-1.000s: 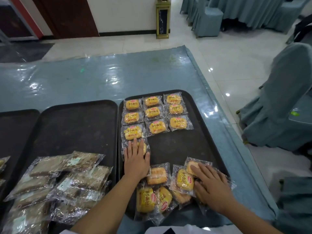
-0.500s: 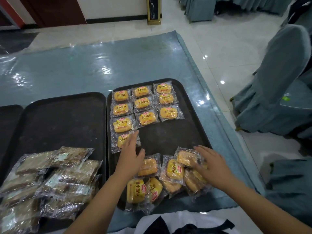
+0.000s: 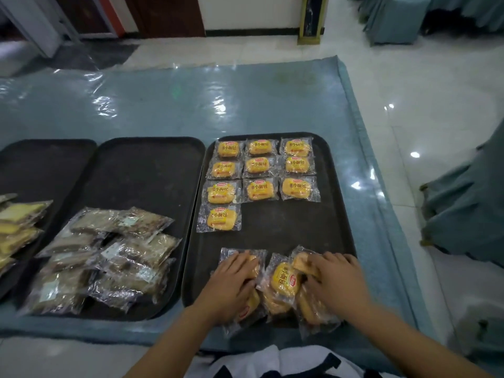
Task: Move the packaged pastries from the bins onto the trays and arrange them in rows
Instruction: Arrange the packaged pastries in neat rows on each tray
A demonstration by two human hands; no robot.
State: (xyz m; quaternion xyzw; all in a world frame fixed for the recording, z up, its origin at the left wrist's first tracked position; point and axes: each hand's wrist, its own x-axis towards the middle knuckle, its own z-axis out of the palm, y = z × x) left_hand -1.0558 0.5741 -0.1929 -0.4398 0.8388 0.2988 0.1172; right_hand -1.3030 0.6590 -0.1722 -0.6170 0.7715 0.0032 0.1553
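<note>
On the black right-hand tray (image 3: 335, 214), yellow packaged pastries (image 3: 257, 166) lie in three rows of three, with one more pack (image 3: 220, 219) starting a fourth row on the left. A loose pile of the same packs (image 3: 283, 282) sits at the tray's near edge. My left hand (image 3: 234, 279) rests flat on a pack at the pile's left side. My right hand (image 3: 336, 279) is on the pile's right side, its fingers curled over a pale pack (image 3: 301, 261).
The middle tray (image 3: 150, 148) holds a heap of brown packaged pastries (image 3: 117, 255) in its near half. A third tray (image 3: 41, 159) at the left carries yellow cake slices (image 3: 16, 225). Covered chairs (image 3: 463, 214) stand right of the plastic-covered blue table (image 3: 191, 105).
My left hand has pulled back from the fourth-row pack to the loose pile. My right hand stays on the pile's right side. The camera has tilted, so the left tray shows.
</note>
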